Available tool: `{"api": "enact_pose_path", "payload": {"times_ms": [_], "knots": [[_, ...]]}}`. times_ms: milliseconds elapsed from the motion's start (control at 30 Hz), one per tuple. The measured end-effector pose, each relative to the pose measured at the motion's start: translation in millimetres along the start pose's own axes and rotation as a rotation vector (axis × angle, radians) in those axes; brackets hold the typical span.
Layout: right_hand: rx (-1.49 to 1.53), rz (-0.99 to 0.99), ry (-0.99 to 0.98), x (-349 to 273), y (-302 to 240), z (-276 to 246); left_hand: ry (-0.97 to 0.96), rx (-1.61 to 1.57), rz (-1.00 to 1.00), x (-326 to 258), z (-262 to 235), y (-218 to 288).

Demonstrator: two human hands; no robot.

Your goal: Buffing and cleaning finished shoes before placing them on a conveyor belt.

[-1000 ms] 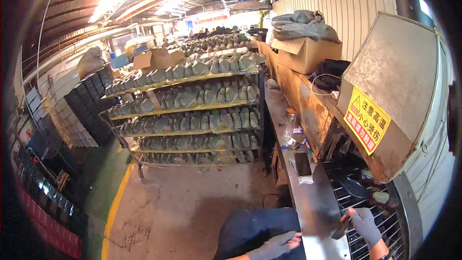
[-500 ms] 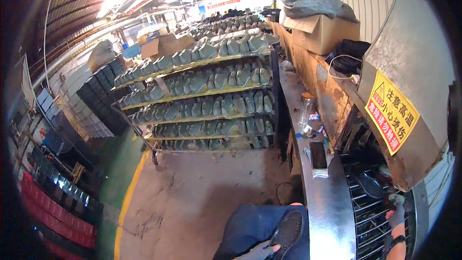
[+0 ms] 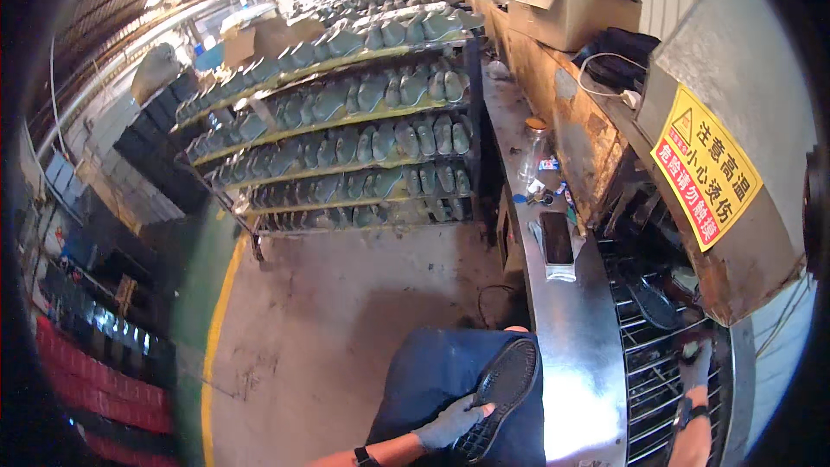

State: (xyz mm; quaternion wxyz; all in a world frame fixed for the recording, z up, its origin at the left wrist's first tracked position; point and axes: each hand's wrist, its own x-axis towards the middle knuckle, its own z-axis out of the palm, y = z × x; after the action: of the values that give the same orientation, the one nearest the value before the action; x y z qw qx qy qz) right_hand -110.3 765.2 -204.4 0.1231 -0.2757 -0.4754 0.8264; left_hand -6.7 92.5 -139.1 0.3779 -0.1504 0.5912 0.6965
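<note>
On my lap, over dark blue cloth, lies a black shoe sole [image 3: 510, 380], tilted with its ridged face up. My left hand [image 3: 454, 422], in a grey glove, grips the lower part of its edge, with the thumb on the face. To the right, my gloved right hand [image 3: 696, 367] reaches over a metal bar rack [image 3: 648, 380]. Its fingers are closed at a dark patch, and what they hold is hard to make out. Just beyond them another black sole [image 3: 653, 303] rests on the bars near the hooded machine's opening.
A steel bench [image 3: 575, 355] runs beside my lap and carries a phone [image 3: 557, 238] and a clear jar [image 3: 532, 156]. The metal hood [image 3: 735, 121] with a yellow warning label overhangs the rack. Ahead stands a wheeled shelf rack [image 3: 337, 125] full of grey-green shoe forms.
My left hand and the sole have moved up into fuller view, and more of the left forearm shows. My right hand has shifted slightly left and up over the bars. The whole view has tilted down.
</note>
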Motion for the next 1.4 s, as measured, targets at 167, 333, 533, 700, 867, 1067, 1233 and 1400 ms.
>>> {"api": "enact_pose_path", "payload": {"times_ms": [167, 333, 533, 700, 867, 1067, 1233, 1400], "knots": [[-0.050, -0.060, -0.294, -141.6, 23.9, -4.1, 0.184, 0.400, 0.353, -11.1, -19.0, 16.2], [0.067, 0.456, -0.348, -267.7, 59.1, 69.1, 0.215, 0.300, 0.731, -21.5, -29.5, 68.7], [-0.659, 0.378, -0.587, -368.4, 92.0, 252.1, -0.001, -0.067, 0.765, -6.9, 14.3, 98.5], [-0.758, 0.033, -0.920, -381.7, 96.5, 319.5, -0.237, -0.454, 0.697, -41.7, 1.4, 113.9], [-0.243, 0.611, -0.716, -399.4, 72.8, 352.4, -0.393, -0.423, 0.738, -32.2, 5.3, 112.8], [-0.099, 0.613, -0.574, -382.8, 83.6, 326.7, 0.416, 1.034, 0.856, 53.4, -16.4, 86.8], [-0.189, 0.526, -0.522, -369.1, 81.4, 307.7, 0.144, 0.267, 0.434, 19.2, -12.4, 139.4], [-0.102, 0.604, -0.554, -369.1, 113.3, 313.2, -0.214, -0.226, 0.693, -9.1, -25.3, 157.1]]}}
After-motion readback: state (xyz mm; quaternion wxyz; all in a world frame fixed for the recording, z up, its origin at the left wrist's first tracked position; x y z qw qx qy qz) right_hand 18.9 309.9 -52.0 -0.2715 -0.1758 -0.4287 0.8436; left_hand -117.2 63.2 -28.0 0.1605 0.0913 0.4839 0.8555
